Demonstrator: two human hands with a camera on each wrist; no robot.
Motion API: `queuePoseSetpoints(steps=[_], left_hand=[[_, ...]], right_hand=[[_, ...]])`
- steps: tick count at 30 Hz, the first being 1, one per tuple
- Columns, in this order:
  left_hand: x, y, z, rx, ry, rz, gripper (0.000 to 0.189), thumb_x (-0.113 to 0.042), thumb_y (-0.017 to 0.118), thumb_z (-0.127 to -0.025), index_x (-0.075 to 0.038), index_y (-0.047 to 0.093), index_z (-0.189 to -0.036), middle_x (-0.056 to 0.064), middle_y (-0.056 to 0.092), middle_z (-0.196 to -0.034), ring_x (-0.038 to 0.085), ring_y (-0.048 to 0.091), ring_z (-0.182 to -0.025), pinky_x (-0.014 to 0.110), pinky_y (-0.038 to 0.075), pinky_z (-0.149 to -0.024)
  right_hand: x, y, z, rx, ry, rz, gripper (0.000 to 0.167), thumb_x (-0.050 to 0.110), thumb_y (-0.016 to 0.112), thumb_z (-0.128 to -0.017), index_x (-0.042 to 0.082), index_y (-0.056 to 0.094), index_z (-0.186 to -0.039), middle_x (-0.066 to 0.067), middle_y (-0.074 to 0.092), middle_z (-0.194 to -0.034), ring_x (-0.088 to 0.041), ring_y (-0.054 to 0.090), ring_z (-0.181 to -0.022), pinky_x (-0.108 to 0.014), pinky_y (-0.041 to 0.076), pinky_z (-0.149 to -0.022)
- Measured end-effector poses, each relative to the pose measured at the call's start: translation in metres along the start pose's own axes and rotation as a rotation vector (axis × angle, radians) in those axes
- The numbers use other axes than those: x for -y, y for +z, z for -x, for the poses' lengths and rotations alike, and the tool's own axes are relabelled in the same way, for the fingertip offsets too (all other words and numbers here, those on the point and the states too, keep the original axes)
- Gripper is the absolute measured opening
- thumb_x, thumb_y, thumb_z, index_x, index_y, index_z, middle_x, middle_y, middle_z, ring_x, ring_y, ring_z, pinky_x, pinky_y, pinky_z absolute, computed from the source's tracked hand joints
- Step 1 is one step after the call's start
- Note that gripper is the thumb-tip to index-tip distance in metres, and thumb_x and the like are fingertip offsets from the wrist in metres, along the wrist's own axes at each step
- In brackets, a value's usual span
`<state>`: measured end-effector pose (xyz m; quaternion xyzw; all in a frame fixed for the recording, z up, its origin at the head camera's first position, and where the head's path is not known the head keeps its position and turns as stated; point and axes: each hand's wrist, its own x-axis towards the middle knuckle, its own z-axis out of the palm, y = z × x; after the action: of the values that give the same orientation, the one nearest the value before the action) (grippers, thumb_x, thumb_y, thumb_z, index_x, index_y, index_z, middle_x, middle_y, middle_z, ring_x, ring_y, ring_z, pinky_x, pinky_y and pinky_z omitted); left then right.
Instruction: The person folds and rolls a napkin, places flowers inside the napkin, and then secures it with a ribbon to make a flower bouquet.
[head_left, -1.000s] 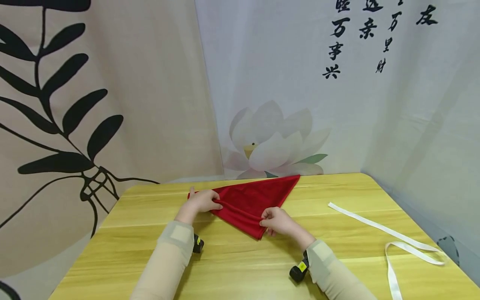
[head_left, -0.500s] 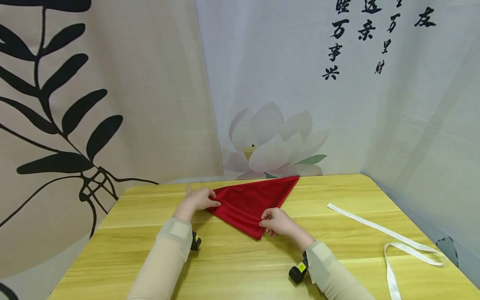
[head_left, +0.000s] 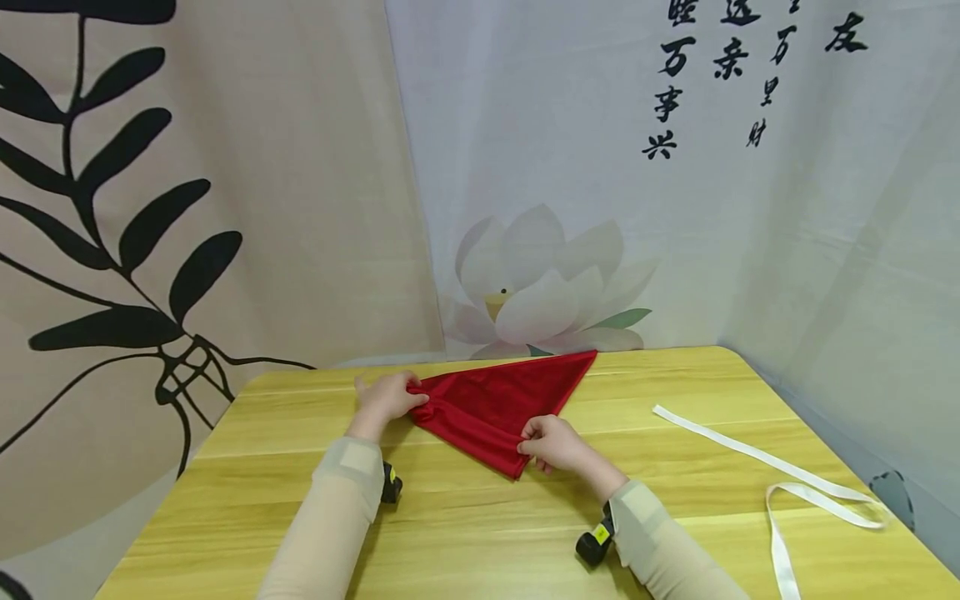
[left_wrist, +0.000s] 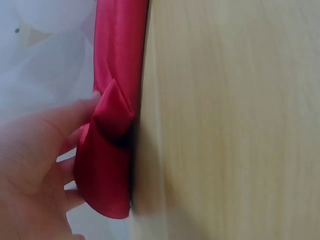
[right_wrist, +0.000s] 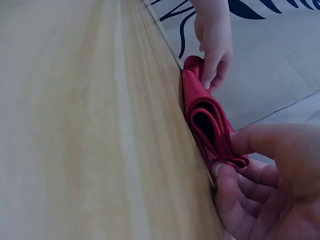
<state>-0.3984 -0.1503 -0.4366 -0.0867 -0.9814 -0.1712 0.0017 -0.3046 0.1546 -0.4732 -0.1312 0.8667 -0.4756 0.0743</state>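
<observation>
A red satiny cloth (head_left: 510,387) lies on the table as a rough triangle, one point toward the back. Its near edge is turned over into a fold. At the left end, my left hand (head_left: 386,402) pinches the cloth; in the left wrist view the thumb presses a bunched red end (left_wrist: 106,172), with fingers behind it. My right hand (head_left: 557,443) grips the near right corner. Layered, curled folds (right_wrist: 207,117) show in the right wrist view, held between my right hand's thumb and fingers (right_wrist: 272,140).
A long white ribbon (head_left: 761,456) lies in a loose bend on the right of the wooden table (head_left: 465,542). Behind the table's back edge hangs a printed curtain (head_left: 322,208). Black wrist cameras (head_left: 595,546) sit under both sleeves.
My left hand has slid left along the folded edge to the cloth's left end. The right hand keeps its hold at the near corner.
</observation>
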Motion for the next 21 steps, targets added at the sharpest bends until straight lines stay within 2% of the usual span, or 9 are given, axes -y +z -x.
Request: queuePoseSetpoints(steps=[4,10,14,15,18,21], left_hand=[[0.011,0.003,-0.002,-0.004,-0.043,0.067,0.029,-0.039,0.065,-0.090,-0.018,0.067,-0.111,0.006,0.065,-0.121,0.034,0.055,-0.118,0.072,0.002,-0.102],[0.026,-0.002,0.002,0.004,-0.039,0.230,0.030,-0.039,0.063,-0.092,-0.014,0.068,-0.108,0.011,0.065,-0.117,0.037,0.053,-0.116,0.074,0.012,-0.098],[0.035,-0.007,0.007,0.077,-0.008,0.411,0.038,-0.036,0.063,-0.093,-0.003,0.064,-0.112,0.015,0.061,-0.116,0.035,0.052,-0.113,0.062,0.026,-0.102],[0.037,-0.008,0.008,0.114,-0.007,0.485,0.039,-0.033,0.062,-0.094,0.000,0.061,-0.115,0.017,0.058,-0.118,0.035,0.050,-0.113,0.057,0.030,-0.102],[0.044,-0.009,0.009,0.145,0.019,0.557,0.039,-0.023,0.062,-0.095,0.007,0.057,-0.120,0.020,0.056,-0.120,0.033,0.049,-0.113,0.046,0.038,-0.099],[0.049,-0.008,0.009,0.128,0.041,0.572,0.034,-0.013,0.060,-0.095,0.009,0.056,-0.121,0.021,0.057,-0.118,0.032,0.050,-0.109,0.045,0.039,-0.096]], right_hand=[[-0.001,-0.001,0.000,0.000,0.000,0.003,0.012,0.009,0.069,-0.085,0.005,0.058,-0.080,-0.004,0.059,-0.062,-0.012,0.051,-0.045,-0.027,0.047,-0.042],[-0.003,-0.004,0.000,0.000,-0.024,-0.001,0.012,0.009,0.068,-0.085,0.006,0.058,-0.079,-0.002,0.058,-0.060,-0.012,0.052,-0.044,-0.027,0.048,-0.042],[-0.004,-0.005,0.000,-0.005,-0.013,-0.008,0.012,0.009,0.068,-0.085,0.005,0.059,-0.078,-0.002,0.058,-0.061,-0.012,0.052,-0.045,-0.028,0.048,-0.042],[-0.004,-0.005,-0.001,-0.006,-0.005,-0.005,0.012,0.009,0.068,-0.085,0.005,0.059,-0.078,-0.002,0.058,-0.061,-0.012,0.052,-0.045,-0.028,0.048,-0.042],[-0.005,-0.005,-0.002,-0.011,0.014,-0.003,0.013,0.010,0.070,-0.085,0.005,0.060,-0.079,-0.002,0.058,-0.062,-0.012,0.052,-0.045,-0.028,0.048,-0.042],[-0.005,-0.005,-0.002,-0.012,0.020,0.001,0.014,0.010,0.071,-0.085,0.005,0.060,-0.079,-0.003,0.058,-0.062,-0.013,0.052,-0.045,-0.028,0.048,-0.043]])
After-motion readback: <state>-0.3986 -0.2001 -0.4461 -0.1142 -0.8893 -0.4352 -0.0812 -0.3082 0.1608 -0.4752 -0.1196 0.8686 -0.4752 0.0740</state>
